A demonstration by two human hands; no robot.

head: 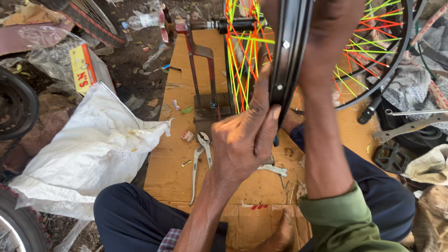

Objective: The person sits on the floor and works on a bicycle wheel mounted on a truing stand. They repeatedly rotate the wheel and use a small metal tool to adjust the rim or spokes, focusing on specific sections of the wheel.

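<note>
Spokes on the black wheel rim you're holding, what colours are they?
The thin wheel spokes are neon yellow-green and orange, mixed together. The head view shows them best.

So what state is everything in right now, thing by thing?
Wheel rim: upright in the stand, gripped by both hands.
Left hand: closed on the rim's lower edge.
Right hand: grasping the rim higher up.
Spokes: fitted, covered in green and orange sleeves.
Truing stand: upright on the cardboard.
Pliers: lying flat, unheld.
White sack: slumped, crumpled.
Pedal: loose on the ground.
</note>
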